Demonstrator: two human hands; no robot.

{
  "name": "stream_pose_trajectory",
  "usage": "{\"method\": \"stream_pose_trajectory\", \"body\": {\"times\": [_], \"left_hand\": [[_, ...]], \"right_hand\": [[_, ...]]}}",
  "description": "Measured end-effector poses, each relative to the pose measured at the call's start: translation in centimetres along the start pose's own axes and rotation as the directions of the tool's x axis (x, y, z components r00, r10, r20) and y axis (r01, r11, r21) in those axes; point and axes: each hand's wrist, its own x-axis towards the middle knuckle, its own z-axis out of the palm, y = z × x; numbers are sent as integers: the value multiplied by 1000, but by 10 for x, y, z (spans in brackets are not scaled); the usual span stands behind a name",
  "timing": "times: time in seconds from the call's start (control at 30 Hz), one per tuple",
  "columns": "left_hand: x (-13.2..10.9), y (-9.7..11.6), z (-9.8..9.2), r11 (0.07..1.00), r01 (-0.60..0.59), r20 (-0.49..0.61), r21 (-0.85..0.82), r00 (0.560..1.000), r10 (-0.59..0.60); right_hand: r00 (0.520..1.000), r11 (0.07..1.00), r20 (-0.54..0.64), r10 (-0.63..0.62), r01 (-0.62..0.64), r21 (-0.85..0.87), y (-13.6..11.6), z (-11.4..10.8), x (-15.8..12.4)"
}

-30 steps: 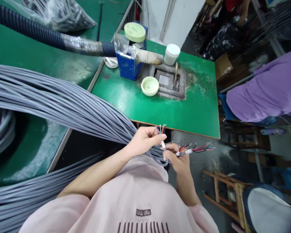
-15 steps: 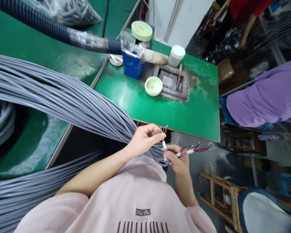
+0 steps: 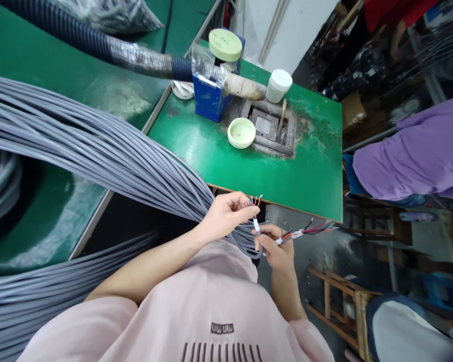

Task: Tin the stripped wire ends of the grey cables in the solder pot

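Observation:
In front of my chest, my left hand (image 3: 230,213) pinches the thin coloured wires (image 3: 257,202) that fan out of a stripped grey cable end. My right hand (image 3: 277,247) is closed around that same grey cable (image 3: 257,232) just below its white sleeve. Other stripped cable ends (image 3: 305,231) with red, black and orange wires stick out to the right from the right hand's fingers. A thick bundle of grey cables (image 3: 136,156) runs in from the left and passes behind my left hand.
The green bench (image 3: 196,156) ahead bears a solder pot (image 3: 263,125), a pale green tub (image 3: 241,133), a white lidded jar (image 3: 279,85) and a blue box (image 3: 210,98) under a hose (image 3: 136,60). A person in purple (image 3: 419,146) is at the right, near a wooden stool (image 3: 335,301).
Both hands keep nearly the same hold on the cable. The view has shifted slightly, and the person in red at the back has moved an arm.

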Motion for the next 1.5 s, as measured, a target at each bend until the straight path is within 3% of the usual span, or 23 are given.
{"method": "stream_pose_trajectory", "body": {"times": [0.93,1.5], "left_hand": [[3,1,2,996,77,-9,-53,997,-78],[5,-2,-1,1000,1,-5,-1,1000,-1]], "right_hand": [[996,996,-35,85,-86,-20,4,-3,0],[989,990,-90,120,-113,82,1,-2,4]]}}
